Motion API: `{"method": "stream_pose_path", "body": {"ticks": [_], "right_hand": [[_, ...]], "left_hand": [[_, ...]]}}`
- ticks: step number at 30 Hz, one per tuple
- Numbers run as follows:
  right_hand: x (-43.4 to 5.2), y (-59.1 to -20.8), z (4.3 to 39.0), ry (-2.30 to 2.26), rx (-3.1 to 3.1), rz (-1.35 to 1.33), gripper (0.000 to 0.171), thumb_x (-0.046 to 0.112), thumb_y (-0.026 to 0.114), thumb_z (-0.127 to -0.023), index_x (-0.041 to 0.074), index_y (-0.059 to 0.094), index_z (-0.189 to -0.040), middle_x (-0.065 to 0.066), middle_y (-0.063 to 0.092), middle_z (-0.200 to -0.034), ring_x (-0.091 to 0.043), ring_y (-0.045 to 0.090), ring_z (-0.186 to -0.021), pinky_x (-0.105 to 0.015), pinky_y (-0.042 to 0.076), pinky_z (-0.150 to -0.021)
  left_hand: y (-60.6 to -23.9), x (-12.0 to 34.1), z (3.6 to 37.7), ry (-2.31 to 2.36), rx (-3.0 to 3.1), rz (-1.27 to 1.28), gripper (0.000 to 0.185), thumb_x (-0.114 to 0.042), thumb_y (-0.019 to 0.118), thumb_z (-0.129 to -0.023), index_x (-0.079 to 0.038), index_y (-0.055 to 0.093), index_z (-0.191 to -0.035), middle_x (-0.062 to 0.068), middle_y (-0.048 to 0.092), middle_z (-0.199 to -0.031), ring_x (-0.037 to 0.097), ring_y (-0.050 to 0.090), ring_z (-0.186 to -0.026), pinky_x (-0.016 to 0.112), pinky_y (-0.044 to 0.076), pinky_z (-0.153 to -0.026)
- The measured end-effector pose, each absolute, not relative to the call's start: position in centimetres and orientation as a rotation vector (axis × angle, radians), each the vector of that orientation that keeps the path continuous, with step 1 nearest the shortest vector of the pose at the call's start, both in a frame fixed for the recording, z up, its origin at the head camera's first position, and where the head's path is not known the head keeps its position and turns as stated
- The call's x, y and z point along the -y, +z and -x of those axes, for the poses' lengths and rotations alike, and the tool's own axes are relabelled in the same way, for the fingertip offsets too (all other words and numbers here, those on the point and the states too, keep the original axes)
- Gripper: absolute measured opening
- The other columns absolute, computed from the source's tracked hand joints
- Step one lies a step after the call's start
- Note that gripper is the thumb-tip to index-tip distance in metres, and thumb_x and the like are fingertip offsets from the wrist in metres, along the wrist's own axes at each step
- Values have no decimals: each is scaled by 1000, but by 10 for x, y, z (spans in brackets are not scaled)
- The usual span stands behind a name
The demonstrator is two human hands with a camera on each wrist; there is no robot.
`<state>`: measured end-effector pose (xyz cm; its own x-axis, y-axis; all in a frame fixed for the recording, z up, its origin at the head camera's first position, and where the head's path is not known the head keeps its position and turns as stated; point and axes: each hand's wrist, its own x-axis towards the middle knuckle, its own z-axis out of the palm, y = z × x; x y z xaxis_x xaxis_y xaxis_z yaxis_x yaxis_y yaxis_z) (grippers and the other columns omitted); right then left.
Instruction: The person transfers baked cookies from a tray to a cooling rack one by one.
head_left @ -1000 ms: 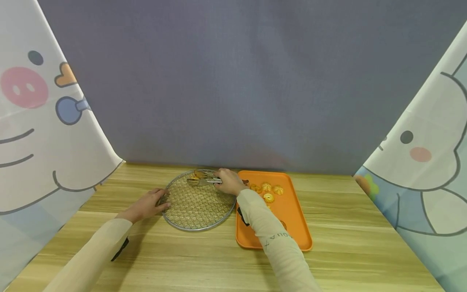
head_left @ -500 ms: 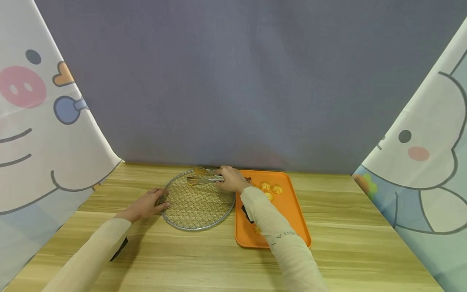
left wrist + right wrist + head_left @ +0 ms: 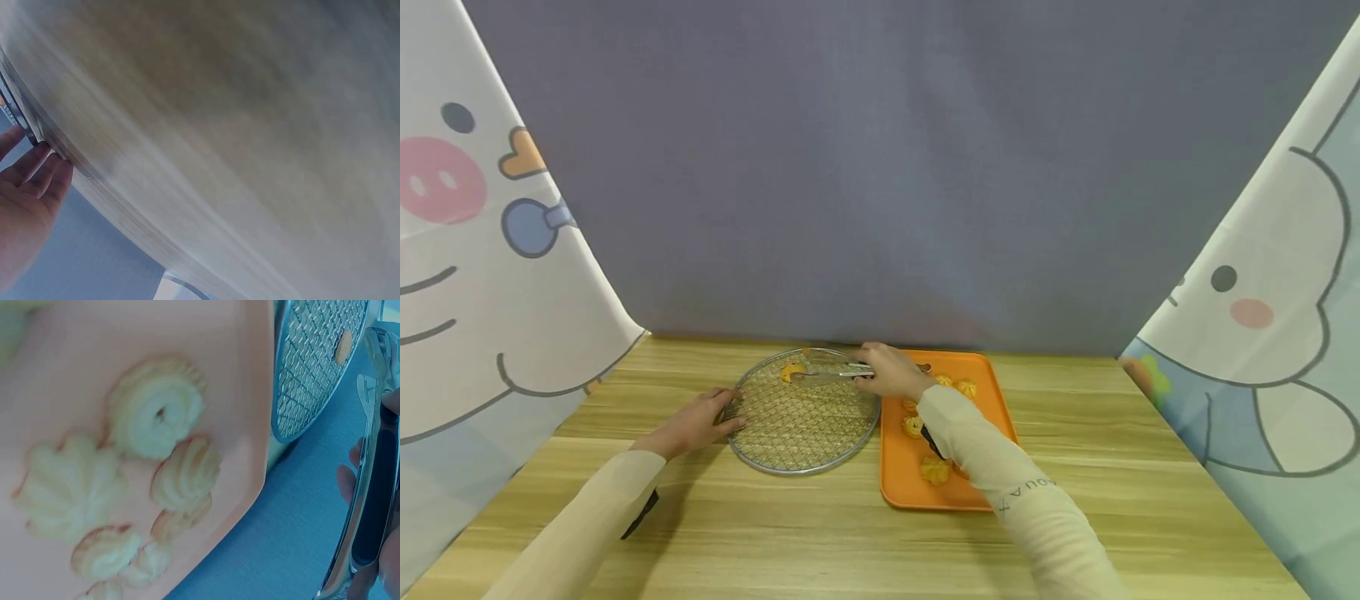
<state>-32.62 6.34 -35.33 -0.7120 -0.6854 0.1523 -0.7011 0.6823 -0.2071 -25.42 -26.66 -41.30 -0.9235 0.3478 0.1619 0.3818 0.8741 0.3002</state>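
Metal tongs point(image 3: 827, 372) — slim, polished steel — are gripped by the right hand point(image 3: 889, 372), whose fingers curl round the handle end above the boundary between the round wire-mesh rack point(image 3: 752, 446) and the orange plastic tray point(image 3: 977, 496). The tong tips extend leftward over the far part of the rack and lie at a small golden piped cookie point(image 3: 791, 371), which rests on the mesh; whether the tips touch it cannot be told. In the right wrist view the tongs point(image 3: 369, 487) run along the right edge, with the rack point(image 3: 284, 428) and that cookie point(image 3: 342, 347) beyond the tray rim point(image 3: 265, 394).

Left hand point(image 3: 694, 423) rests on the light wooden table point(image 3: 820, 542) with its fingers relaxed, the fingertips point(image 3: 44, 170) touching the near-left rim of the rack. It grips nothing.

Several more piped cookies point(image 3: 936, 470) lie on the tray, partly hidden by the right sleeve point(image 3: 1000, 475) — the right wrist view shows a cluster of them point(image 3: 156, 412) close together, some touching.
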Motion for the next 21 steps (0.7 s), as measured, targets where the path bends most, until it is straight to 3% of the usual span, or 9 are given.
{"method": "stream_pose_path", "body": {"ticks": [12, 19, 21], "right_hand": [[-97, -345, 314, 409, 2823, -1190, 41, 21, 59, -88, 7, 54, -127, -12, 58, -111, -20, 54, -76, -30, 42, -59], [-119, -346, 307, 376, 2772, -1198, 39, 21, 59, -87, 7, 56, -124, -10, 59, -117, -22, 58, -89, -32, 48, -66], [-126, -347, 305, 363, 2753, -1210, 39, 22, 59, -87, 8, 56, -124, -9, 60, -114, -19, 59, -82, -29, 48, -64]], "left_hand": [[-416, 268, 257, -482, 2936, 578, 52, -30, 60, -88, 6, 49, -124, 32, 49, -122, 51, 47, -110, 59, 42, -88], [-415, 268, 256, -491, 2963, 581, 53, -31, 58, -89, 6, 46, -126, 34, 46, -124, 53, 45, -111, 61, 41, -88], [-415, 268, 256, -491, 2962, 580, 53, -31, 58, -90, 6, 46, -126, 34, 46, -124, 53, 44, -112, 61, 41, -88]]}}
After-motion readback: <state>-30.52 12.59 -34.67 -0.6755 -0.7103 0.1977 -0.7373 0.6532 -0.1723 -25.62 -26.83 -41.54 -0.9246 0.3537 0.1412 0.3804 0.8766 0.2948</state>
